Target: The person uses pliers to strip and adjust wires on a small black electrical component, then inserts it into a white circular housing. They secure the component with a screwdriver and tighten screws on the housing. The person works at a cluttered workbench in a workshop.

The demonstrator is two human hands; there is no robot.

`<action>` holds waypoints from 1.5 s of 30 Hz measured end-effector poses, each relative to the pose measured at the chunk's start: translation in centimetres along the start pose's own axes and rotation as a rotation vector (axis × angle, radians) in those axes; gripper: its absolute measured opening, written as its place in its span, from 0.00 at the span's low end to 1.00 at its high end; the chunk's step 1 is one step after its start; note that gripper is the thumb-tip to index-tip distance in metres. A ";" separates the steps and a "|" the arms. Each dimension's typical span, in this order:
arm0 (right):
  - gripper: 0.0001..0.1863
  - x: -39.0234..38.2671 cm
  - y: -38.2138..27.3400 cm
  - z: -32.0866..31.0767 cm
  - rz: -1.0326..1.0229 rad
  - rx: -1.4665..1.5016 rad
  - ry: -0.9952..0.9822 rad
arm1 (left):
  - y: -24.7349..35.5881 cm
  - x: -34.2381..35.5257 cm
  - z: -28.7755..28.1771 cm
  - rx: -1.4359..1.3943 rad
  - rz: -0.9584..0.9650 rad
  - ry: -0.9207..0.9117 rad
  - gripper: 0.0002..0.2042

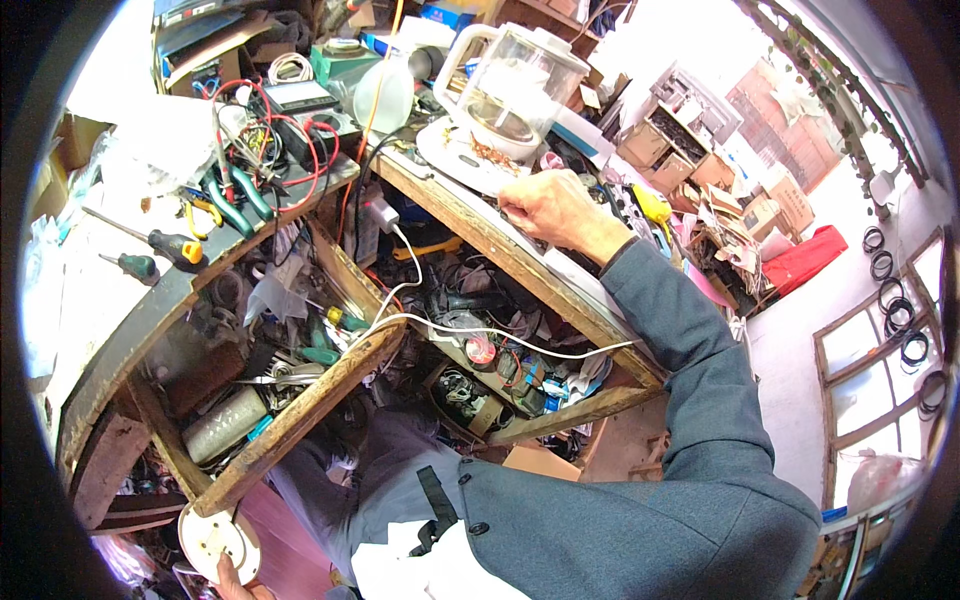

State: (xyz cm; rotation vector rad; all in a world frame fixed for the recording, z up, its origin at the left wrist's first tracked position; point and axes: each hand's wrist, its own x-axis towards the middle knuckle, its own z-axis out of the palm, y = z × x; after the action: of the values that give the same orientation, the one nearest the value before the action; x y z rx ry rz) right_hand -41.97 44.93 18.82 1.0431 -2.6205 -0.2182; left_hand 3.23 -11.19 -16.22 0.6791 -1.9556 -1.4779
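Note:
At the lower left, my left hand (236,588) grips a round cream-coloured plastic base (218,540) by its edge, below the wooden frame of the bench. Only the fingers show. My right hand (562,210) is over the bench's front edge, its fingers curled together; whatever they hold, if anything, is hidden. Just beyond it, a bundle of thin copper-coloured wire (493,152) lies on a white flat piece (450,150). Behind that wire stands a clear electric kettle (520,85) with a white handle and base.
On the left bench section lie green-handled pliers (228,205), an orange-and-black screwdriver (175,247) and a meter with red leads (300,97). A white cable (470,332) runs across the opening beneath the bench. Open shelves below hold tangled parts. Cardboard boxes (660,140) are piled at the right.

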 end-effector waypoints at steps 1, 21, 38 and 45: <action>0.04 0.0 0.0 -0.1 -0.013 -0.017 0.005 | 0.0 -0.1 0.0 -0.002 -0.002 0.001 0.42; 0.05 -0.7 1.0 -0.5 0.032 -0.095 -0.115 | 0.0 -0.5 0.3 -0.019 -0.018 -0.001 0.40; 0.09 -0.6 0.3 -1.6 0.160 -0.026 -0.114 | 1.2 0.8 1.6 -0.123 -0.180 0.035 0.39; 0.08 -0.4 -0.4 -0.8 0.261 0.040 -0.120 | 2.5 1.3 2.4 -0.331 -0.550 0.164 0.40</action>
State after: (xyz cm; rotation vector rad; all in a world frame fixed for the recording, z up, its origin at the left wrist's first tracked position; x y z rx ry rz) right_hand -41.16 44.86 19.40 0.7086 -2.8450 -0.1737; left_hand 0.51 -9.92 -14.14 1.2011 -1.4091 -1.9362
